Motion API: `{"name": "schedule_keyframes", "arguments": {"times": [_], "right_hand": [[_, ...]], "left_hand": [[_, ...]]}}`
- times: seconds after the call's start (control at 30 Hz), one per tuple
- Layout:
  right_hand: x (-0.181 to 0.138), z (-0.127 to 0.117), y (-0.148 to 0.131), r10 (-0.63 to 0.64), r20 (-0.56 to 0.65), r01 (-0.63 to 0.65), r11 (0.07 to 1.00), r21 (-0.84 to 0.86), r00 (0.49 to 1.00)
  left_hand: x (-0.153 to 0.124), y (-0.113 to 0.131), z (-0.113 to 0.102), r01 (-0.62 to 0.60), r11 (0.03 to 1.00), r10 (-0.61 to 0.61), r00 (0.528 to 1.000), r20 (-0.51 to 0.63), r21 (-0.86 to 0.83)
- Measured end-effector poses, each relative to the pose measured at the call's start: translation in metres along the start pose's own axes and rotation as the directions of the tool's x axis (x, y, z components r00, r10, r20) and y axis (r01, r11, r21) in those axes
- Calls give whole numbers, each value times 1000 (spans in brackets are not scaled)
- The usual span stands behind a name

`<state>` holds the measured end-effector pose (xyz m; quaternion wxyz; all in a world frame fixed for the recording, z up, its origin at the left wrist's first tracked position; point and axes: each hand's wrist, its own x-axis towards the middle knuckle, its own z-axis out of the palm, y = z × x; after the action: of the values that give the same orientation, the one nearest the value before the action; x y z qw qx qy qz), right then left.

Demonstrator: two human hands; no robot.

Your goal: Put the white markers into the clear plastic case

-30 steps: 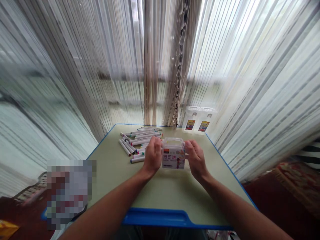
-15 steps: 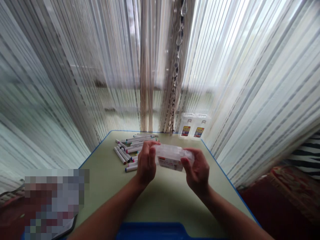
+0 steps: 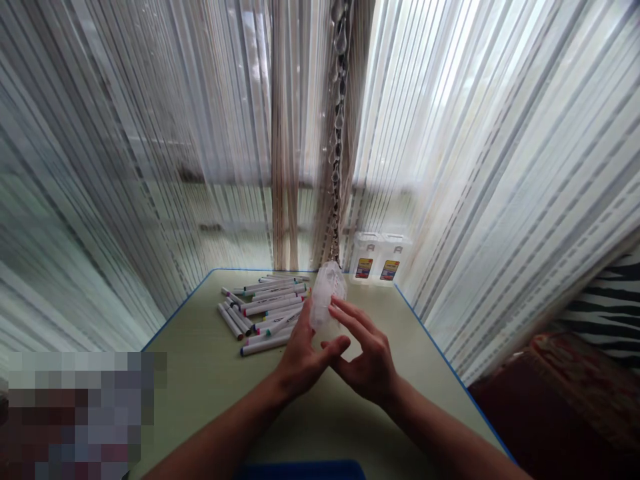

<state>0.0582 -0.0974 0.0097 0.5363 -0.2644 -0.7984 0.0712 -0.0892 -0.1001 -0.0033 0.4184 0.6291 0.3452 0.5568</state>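
A translucent plastic case (image 3: 327, 293) stands tilted on end above the far part of the table, its narrow side facing me. My left hand (image 3: 303, 357) grips its lower left side, with the fingers partly hidden behind it. From the right, my right hand (image 3: 367, 353) touches the case with its fingertips, fingers stretched and apart. The two thumbs cross close together below the case. Just left of it lies a loose pile of white markers (image 3: 273, 307) with coloured ends.
Two upright clear cases (image 3: 383, 260) with coloured labels stand at the table's far right corner. String curtains (image 3: 225, 133) hang behind the blue-edged green table (image 3: 200, 373). A blue tray-like edge (image 3: 305, 470) shows at the near side. A blurred patch covers the lower left.
The case has turned from lying crosswise between both hands to standing on end. My hands have come together, and the right one has shifted its hold to a fingertip touch.
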Motion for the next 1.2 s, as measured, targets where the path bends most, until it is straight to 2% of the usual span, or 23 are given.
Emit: {"name": "schedule_keyframes", "arguments": {"times": [0.03,0.1,0.13,0.2,0.23,0.37,0.47,0.57,0.63,0.8,0.97,1.2], "right_hand": [[1,-2,-1,-14,20,14,1000,4,1000],[4,-8,2,21,-28,-20,999,31,999],[6,-12,5,64,-95,-59,997,52,993],[10,-20,13,168,-275,-148,985,91,947],[12,-23,17,223,-303,-189,972,137,927],[13,-28,24,382,-165,-309,886,345,910],[7,-24,22,423,-86,-358,844,399,902],[2,-20,20,429,-69,-348,806,480,900],[-1,-19,20,426,-70,-333,790,514,902],[-3,-19,13,414,-97,-334,833,442,905],[-5,-15,6,408,-143,-343,877,336,902],[-8,-15,2,366,-156,-323,915,243,918]], "left_hand": [[3,2,-3,5,999,-6,1000,-3,-31],[9,9,-9,16,995,-16,1000,-3,-103],[11,12,-11,31,992,-31,1000,-2,-121],[13,19,-13,78,985,-73,997,33,-157],[13,22,-14,100,980,-91,994,62,-169],[8,23,-13,118,979,-101,989,111,-163],[5,17,-13,62,989,-58,998,28,-135],[2,14,-15,-34,997,27,995,-100,-69],[1,15,-15,-69,997,71,987,-144,15],[0,20,-13,-93,977,132,970,-203,192],[0,15,-10,-132,972,182,945,-271,194],[-1,13,-8,-86,989,123,934,-335,121]]}}
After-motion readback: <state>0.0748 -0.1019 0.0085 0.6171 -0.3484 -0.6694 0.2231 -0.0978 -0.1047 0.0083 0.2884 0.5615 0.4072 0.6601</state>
